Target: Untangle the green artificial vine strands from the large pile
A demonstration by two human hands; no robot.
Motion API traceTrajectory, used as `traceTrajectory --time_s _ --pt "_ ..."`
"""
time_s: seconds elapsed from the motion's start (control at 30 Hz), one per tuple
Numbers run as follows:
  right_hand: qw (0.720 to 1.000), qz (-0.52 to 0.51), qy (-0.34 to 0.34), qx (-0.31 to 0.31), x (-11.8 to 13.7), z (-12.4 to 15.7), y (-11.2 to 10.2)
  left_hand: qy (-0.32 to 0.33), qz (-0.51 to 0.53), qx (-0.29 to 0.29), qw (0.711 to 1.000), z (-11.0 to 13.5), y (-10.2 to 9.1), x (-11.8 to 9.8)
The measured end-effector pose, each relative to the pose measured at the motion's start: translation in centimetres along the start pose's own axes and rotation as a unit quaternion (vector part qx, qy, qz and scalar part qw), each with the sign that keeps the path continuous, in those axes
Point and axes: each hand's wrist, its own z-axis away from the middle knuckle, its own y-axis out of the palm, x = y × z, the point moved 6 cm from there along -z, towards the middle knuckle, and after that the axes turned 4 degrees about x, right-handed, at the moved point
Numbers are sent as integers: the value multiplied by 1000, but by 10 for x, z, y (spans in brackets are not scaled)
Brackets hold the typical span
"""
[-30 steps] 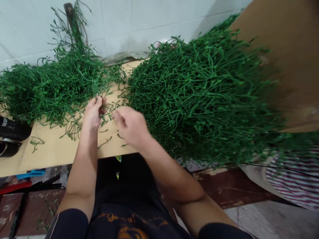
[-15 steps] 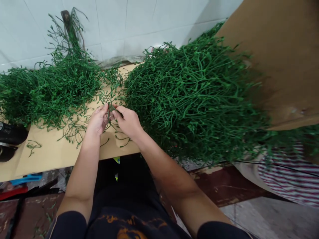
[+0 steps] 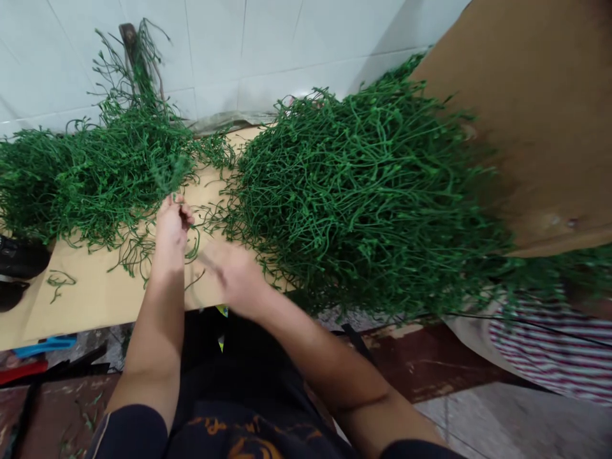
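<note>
My left hand (image 3: 172,223) is closed around a small green plastic sprig (image 3: 173,175) at the edge of the left heap of green stems (image 3: 95,172). My right hand (image 3: 234,274) is blurred, low over the tan board (image 3: 95,296) near its front edge, beside the big right heap of green stems (image 3: 373,191); whether it holds anything cannot be told. A few loose stem pieces (image 3: 60,280) lie on the board.
A brown cardboard sheet (image 3: 535,115) leans over the right heap. White tiled wall (image 3: 268,44) stands behind. Black objects (image 3: 19,261) sit at the board's left end. Blue and red tools (image 3: 43,347) lie below it. Striped cloth (image 3: 554,347) is at the lower right.
The hands were together on a sprig half a second ago. Now they have parted: the left has moved up and left with the sprig, the right has swung down toward the board's front edge.
</note>
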Motion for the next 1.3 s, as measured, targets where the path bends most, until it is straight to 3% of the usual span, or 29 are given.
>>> traceTrajectory --time_s 0.07,0.17,0.3,0.4,0.57,0.83,1.0,1.1,1.2,1.3 --pt "991 4 110 -74 -28 -4 -29 -21 -65 57 996 4 7 1" --pt "973 21 192 -123 -61 -9 -51 -48 -131 86 986 12 16 8" --pt "965 -69 245 -60 -82 -12 -21 -52 -172 118 977 20 29 18" --pt "943 -146 284 -93 -93 -13 1 -43 -208 150 966 26 36 22" --pt "948 -156 229 -154 -97 -22 -1 -27 -256 153 954 31 37 21" --pt "960 -9 180 -217 -69 -12 -8 -56 -124 118 984 27 41 30" --pt "959 20 139 -248 -62 -8 -3 -79 -63 99 990 22 35 39" --pt "967 -13 105 -234 -59 -11 2 -88 -29 80 993 19 30 42" --pt "969 -116 96 -195 -61 -15 10 -88 -12 85 992 16 30 41" --pt "962 -163 92 -200 -60 -17 15 -82 -54 94 991 9 31 40"
